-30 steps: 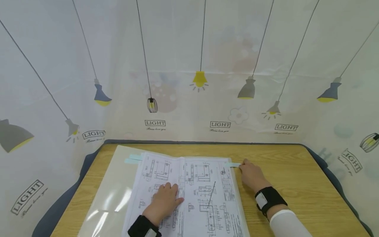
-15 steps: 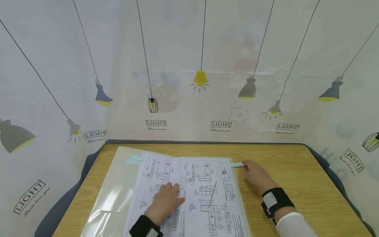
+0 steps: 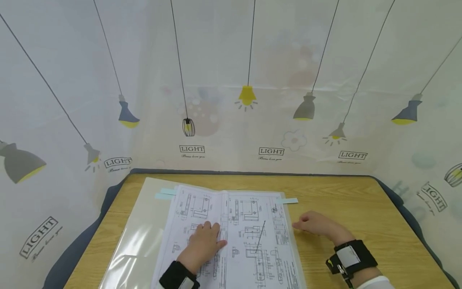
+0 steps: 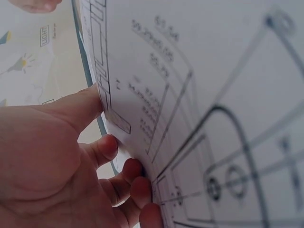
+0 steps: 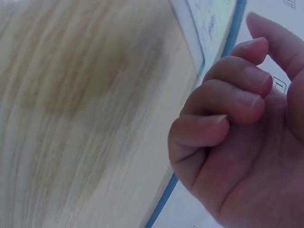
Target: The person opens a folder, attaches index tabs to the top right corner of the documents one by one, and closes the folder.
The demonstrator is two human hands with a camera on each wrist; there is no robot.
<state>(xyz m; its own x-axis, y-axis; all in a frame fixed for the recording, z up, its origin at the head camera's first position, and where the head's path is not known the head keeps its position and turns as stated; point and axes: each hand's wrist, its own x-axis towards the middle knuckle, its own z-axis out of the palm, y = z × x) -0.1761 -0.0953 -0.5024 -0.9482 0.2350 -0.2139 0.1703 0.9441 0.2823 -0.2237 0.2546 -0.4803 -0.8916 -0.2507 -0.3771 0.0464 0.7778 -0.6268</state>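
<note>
A folder of technical drawings lies spread on the wooden table, its right page (image 3: 240,241) and left page (image 3: 182,224) covered in line drawings and dimensions. My left hand (image 3: 203,244) rests on the left page near the fold, fingertips on the paper in the left wrist view. Just right of the folder, my right hand (image 3: 319,224) hovers over the wood and holds nothing. Its fingers (image 5: 228,104) are loosely curled in the right wrist view, the thumb apart from them. A pale blue sticky tab (image 3: 290,200) sticks out from the right page's upper edge, above that hand.
The folder's glossy cream cover (image 3: 135,224) lies to the left, with pale blue tabs (image 3: 166,194) beside the left page. Wooden tabletop (image 3: 361,208) extends rightward. A curtain printed with lamps (image 3: 231,60) surrounds the table's far side and both flanks.
My right hand has let go of the blue tab and drawn back toward me, slightly to the right. The left hand has stayed on the page.
</note>
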